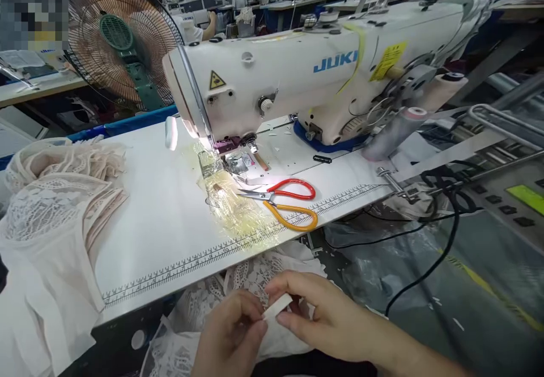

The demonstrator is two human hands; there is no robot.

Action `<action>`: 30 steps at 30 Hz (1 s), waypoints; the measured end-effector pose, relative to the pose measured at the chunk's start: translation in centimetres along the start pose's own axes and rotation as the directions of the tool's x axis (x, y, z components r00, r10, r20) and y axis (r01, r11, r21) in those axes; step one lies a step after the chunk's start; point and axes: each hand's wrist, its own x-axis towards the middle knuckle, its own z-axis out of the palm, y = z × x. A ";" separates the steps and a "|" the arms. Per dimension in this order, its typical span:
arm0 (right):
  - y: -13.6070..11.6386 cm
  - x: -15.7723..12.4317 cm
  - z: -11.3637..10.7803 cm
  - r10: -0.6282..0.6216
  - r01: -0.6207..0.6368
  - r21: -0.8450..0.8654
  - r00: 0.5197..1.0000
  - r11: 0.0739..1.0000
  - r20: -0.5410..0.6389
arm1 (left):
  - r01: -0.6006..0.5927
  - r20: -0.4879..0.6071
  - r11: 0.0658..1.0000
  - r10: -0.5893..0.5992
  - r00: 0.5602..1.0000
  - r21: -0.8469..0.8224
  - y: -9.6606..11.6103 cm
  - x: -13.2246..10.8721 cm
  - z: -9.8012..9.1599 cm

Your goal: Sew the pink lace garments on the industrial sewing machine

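In front of the table edge, my left hand (pixel 236 331) pinches one end of a short cream fabric strip (pixel 277 306). My right hand (pixel 323 314) has its thumb and fingers closed on the strip's other end. Below and behind both hands lies white lace fabric (pixel 191 303), spread over my lap. On the table just beyond sit scissors (pixel 272 197) with one red and one orange handle, blades partly apart. They rest by clear yellowish film (pixel 232 207) taped near the sewing machine's needle area (pixel 229 159).
A white sewing machine (pixel 272 76) spans the table (pixel 157 195). Beige lace garments (pixel 51 212) are piled at the left edge. A large fan (pixel 123 37) stands behind. Thread cones (pixel 393 133) and a metal frame (pixel 501 122) with a hanging black cable (pixel 446 252) are at right.
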 end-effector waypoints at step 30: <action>0.4 0.1 1.2 -0.002 0.015 0.073 0.984 0.997 -0.177 | 0.222 -0.142 0.972 -0.232 0.962 -0.079 0.8 0.3 1.0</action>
